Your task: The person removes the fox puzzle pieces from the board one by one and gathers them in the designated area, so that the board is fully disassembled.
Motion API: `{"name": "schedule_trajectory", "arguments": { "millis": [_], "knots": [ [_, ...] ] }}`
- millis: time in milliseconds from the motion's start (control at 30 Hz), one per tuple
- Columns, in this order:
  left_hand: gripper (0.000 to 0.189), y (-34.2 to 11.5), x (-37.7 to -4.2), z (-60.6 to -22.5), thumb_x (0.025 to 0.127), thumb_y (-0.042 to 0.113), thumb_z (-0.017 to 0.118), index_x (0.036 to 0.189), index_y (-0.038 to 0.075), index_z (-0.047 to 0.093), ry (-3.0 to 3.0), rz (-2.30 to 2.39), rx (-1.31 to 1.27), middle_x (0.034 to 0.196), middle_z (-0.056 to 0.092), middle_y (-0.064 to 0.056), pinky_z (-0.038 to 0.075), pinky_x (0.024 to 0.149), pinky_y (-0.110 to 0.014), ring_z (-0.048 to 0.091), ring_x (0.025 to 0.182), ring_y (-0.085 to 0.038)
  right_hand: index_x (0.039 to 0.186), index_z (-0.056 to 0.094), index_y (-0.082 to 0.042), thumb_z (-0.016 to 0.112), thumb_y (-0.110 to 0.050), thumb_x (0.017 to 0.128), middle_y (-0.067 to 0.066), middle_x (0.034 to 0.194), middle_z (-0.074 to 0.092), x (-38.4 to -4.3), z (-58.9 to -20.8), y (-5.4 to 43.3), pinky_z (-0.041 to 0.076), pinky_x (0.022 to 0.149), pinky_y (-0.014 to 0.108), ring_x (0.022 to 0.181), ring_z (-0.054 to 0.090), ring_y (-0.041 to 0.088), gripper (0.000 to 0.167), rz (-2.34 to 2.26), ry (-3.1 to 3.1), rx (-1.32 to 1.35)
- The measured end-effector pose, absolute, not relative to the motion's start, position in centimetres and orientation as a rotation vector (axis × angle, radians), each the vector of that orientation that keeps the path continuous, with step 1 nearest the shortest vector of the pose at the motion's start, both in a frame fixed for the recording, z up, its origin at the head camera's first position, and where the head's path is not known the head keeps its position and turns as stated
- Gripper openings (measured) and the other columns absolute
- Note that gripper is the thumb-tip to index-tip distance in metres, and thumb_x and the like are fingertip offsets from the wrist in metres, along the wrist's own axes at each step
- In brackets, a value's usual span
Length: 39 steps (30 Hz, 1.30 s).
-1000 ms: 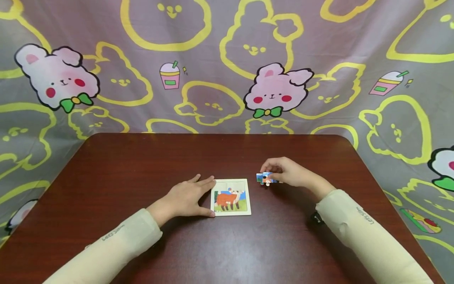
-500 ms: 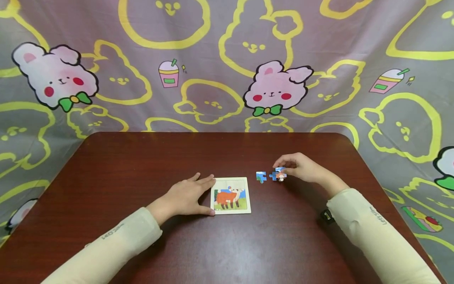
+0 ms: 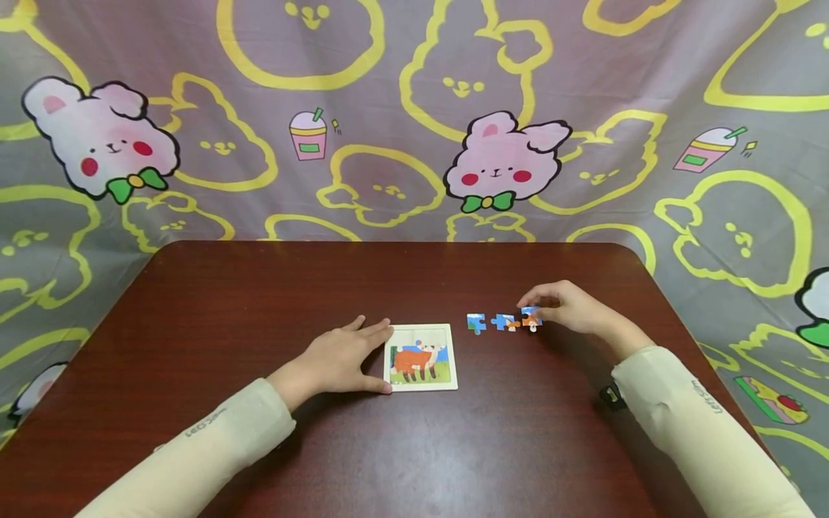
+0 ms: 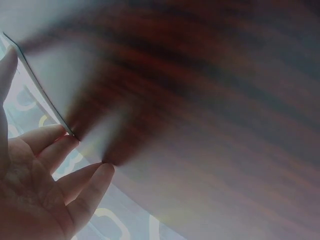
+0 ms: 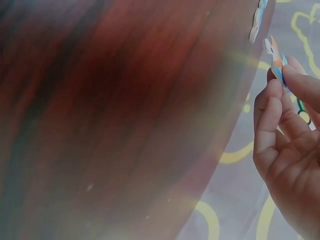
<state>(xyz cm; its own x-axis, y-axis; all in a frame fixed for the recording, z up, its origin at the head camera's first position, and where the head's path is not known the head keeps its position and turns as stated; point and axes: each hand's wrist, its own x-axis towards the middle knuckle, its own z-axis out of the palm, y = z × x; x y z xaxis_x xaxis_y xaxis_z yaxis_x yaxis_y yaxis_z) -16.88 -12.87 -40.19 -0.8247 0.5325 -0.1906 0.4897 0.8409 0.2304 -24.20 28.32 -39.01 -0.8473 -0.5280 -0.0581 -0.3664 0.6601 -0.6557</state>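
Observation:
My left hand (image 3: 337, 362) lies with fingers spread at the left edge of a small pale-framed puzzle board (image 3: 454, 360). Inside the frame a red panda picture is partly put together, with a bare pale strip along the top. In the left wrist view the left fingertips (image 4: 106, 170) touch the table and the board's edge. My right hand (image 3: 565, 308) pinches a blue and orange jigsaw piece (image 3: 531, 316) between thumb and fingers; the right wrist view shows this piece (image 5: 276, 62) held on edge. Left of it, a blue and orange piece (image 3: 505, 322) and a blue-green piece (image 3: 476, 322) lie on the table.
The dark red-brown table (image 3: 291, 280) has rounded far corners. A curtain (image 3: 388, 108) with cartoon rabbits and yellow outlines hangs behind and at both sides. A black device (image 3: 612, 396) sits under the right wrist.
My right hand has moved right with the pinched piece, and the clustered pieces now lie apart in a row. The left hand and the board have stayed in place.

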Motion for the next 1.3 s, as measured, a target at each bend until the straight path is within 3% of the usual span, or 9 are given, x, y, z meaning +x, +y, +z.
{"name": "schedule_trajectory", "arguments": {
  "millis": [200, 633, 1300],
  "knots": [
    [0.100, -12.9, -16.8, -40.2, 0.076, 0.071, 0.071, 0.155, 0.020, 0.037, 2.769, 0.254, 0.779, 0.162, 0.033, 0.000, 0.044, 0.105, -0.060, 0.031, 0.147, -0.043, 0.112, 0.071, -0.001, 0.064, 0.006, 0.090, 0.011, 0.104, 0.073, -24.3, -39.4, 28.9, 0.052, 0.072, 0.024, 0.079, 0.061, 0.008, 0.024, -0.980, 2.593, -0.698],
    [0.100, -12.9, -16.8, -40.2, 0.076, 0.070, 0.071, 0.154, 0.018, 0.038, 2.777, 0.253, 0.785, 0.162, 0.032, 0.000, 0.043, 0.106, -0.059, 0.032, 0.146, -0.044, 0.108, 0.073, -0.004, 0.064, 0.006, 0.089, 0.007, 0.100, 0.074, -24.2, -39.9, 28.7, 0.045, 0.073, 0.024, 0.079, 0.057, 0.009, 0.023, -0.906, 2.638, -0.783],
    [0.099, -12.9, -16.8, -40.1, 0.076, 0.069, 0.072, 0.154, 0.018, 0.038, 2.772, 0.259, 0.780, 0.162, 0.033, -0.002, 0.043, 0.107, -0.059, 0.032, 0.146, -0.044, 0.107, 0.073, -0.006, 0.066, 0.004, 0.090, 0.007, 0.093, 0.065, -24.1, -40.0, 28.7, 0.047, 0.067, 0.024, 0.074, 0.058, 0.011, 0.021, -0.859, 2.709, -0.742]
  ]
}}
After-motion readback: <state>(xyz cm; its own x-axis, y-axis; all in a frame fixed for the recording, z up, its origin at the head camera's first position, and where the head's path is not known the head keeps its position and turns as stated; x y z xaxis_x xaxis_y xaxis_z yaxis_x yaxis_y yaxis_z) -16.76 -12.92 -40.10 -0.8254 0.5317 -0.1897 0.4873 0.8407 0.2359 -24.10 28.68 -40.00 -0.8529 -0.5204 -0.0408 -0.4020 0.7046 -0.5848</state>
